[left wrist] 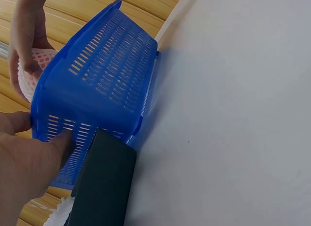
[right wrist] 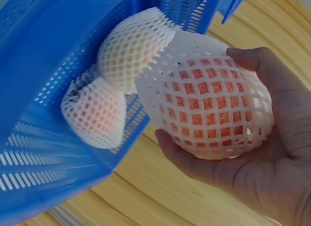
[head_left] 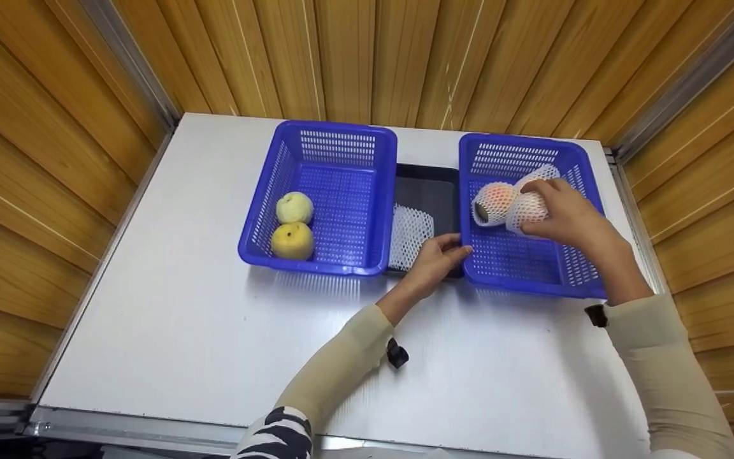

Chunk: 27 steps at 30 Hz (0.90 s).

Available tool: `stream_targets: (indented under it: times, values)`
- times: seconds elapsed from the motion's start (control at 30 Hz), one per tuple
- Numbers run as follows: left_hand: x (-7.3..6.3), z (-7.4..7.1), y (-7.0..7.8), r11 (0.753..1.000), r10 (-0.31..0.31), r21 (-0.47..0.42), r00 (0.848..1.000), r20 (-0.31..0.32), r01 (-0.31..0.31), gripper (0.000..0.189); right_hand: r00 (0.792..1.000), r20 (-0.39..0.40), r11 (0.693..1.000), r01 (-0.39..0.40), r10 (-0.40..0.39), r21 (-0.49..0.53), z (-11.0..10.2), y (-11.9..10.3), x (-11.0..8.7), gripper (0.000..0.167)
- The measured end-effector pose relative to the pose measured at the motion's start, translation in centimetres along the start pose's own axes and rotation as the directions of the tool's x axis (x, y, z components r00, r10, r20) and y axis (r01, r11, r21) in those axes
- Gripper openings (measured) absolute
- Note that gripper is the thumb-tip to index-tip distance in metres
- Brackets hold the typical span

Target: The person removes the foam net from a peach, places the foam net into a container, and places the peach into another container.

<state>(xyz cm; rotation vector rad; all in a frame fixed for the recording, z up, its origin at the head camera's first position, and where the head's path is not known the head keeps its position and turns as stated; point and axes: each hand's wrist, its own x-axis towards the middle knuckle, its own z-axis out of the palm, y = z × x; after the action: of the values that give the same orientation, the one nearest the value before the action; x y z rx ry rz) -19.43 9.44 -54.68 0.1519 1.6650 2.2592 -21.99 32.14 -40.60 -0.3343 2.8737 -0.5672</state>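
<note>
My right hand grips a red fruit in a white foam net, fingers and thumb around its sides, over the right blue basket. Two more netted fruits lie in that basket: a reddish one and a yellowish one. With my left hand I pinch the basket's left side, thumb at the rim and fingers against the outer wall. Close to this hand, a white foam net lies in a black tray between the two baskets.
A second blue basket stands to the left, holding a pale yellow-green fruit and a yellow fruit. Everything rests on a white table. Wood-look panels enclose its back and sides.
</note>
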Motion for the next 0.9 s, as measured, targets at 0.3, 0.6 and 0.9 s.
stream_targets:
  times: [0.3, 0.6, 0.9]
  values:
    - [0.0, 0.3, -0.1, 1.000, -0.014, 0.000, 1.000, -0.019, 0.014, 0.036, 0.997, -0.060, 0.999, 0.041, -0.040, 0.026, -0.2, -1.9, -1.1, 0.065]
    - [0.1, 0.3, -0.2, 1.000, -0.012, 0.005, 1.000, -0.013, 0.012, 0.036, 0.993, -0.096, 0.996, 0.071, -0.066, 0.047, -0.6, -4.0, -2.1, 0.066]
    - [-0.1, -0.4, 0.3, 1.000, 0.018, 0.022, 0.998, -0.056, -0.017, 0.031, 0.988, -0.130, 0.993, 0.093, -0.083, 0.068, -0.2, -5.6, -3.2, 0.065]
